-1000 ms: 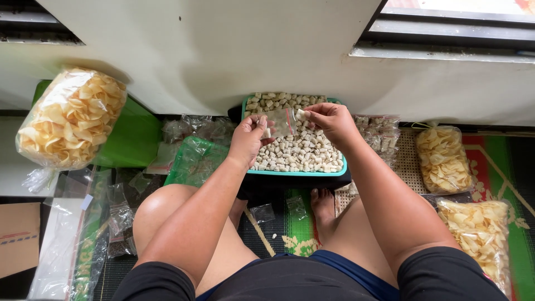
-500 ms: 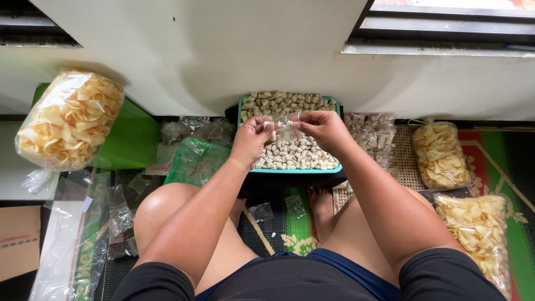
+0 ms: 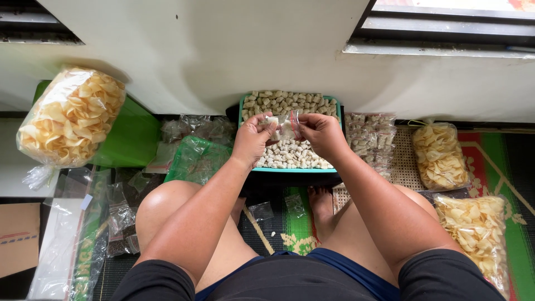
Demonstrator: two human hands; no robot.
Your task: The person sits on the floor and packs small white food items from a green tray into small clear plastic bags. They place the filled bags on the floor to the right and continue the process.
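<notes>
Where a white wall meets a floor of green patterned mat (image 3: 301,228), both hands, left hand (image 3: 253,139) and right hand (image 3: 320,134), pinch a small clear bag (image 3: 283,127) above the teal tray (image 3: 290,169) of pale pieces. Bag contents unclear. Large cracker bags: left (image 3: 69,117), right (image 3: 440,156).

Both hands meet above the teal tray (image 3: 243,106) of pale snack pieces — the left hand (image 3: 252,139) and the right hand (image 3: 320,132) pinch one small clear bag (image 3: 282,125) between them. Big bags of chips (image 3: 69,116) lie beside.
</notes>
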